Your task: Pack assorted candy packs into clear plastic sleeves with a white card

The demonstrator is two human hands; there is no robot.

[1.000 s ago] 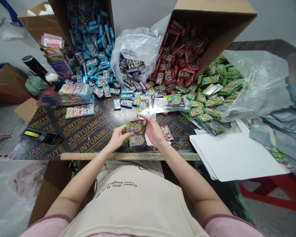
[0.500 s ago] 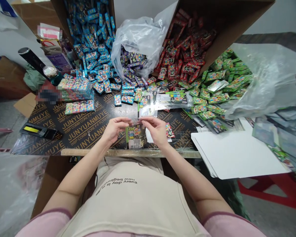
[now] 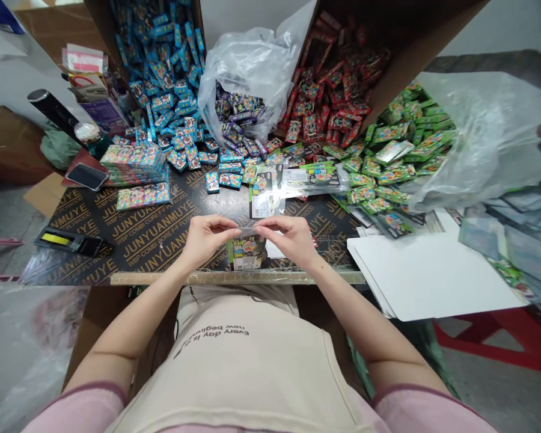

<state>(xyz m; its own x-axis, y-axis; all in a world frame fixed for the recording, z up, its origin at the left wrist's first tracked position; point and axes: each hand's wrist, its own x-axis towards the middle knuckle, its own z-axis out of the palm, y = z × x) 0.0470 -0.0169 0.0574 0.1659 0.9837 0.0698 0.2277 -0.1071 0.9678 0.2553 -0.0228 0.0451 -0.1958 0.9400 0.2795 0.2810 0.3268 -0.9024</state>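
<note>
A dark printed plastic pouch (image 3: 247, 252) with a colourful picture hangs upright between my hands, just above the table's front edge. My left hand (image 3: 211, 239) pinches the left end of its clear top strip between thumb and fingers. On the other end of that strip, my right hand (image 3: 287, 238) has a matching pinch. What the pouch contains cannot be made out. Beyond my fingers lie more printed clear pouches (image 3: 267, 195), with another long one (image 3: 314, 178) beside them. White paper (image 3: 275, 251) shows partly behind my right hand.
Small blue boxes (image 3: 175, 102), purple boxes (image 3: 241, 120) in a clear bag, red boxes (image 3: 329, 102) and green boxes (image 3: 410, 144) are heaped along the back. At left are stacked wrapped packs (image 3: 135, 165), a phone (image 3: 88, 176) and a black tool (image 3: 70, 240). White sheets (image 3: 433, 270) overhang at right.
Both hands have drawn closer together along the pouch's top, thumbs and fingers now pinching its strip near the middle. The view has shifted slightly.
</note>
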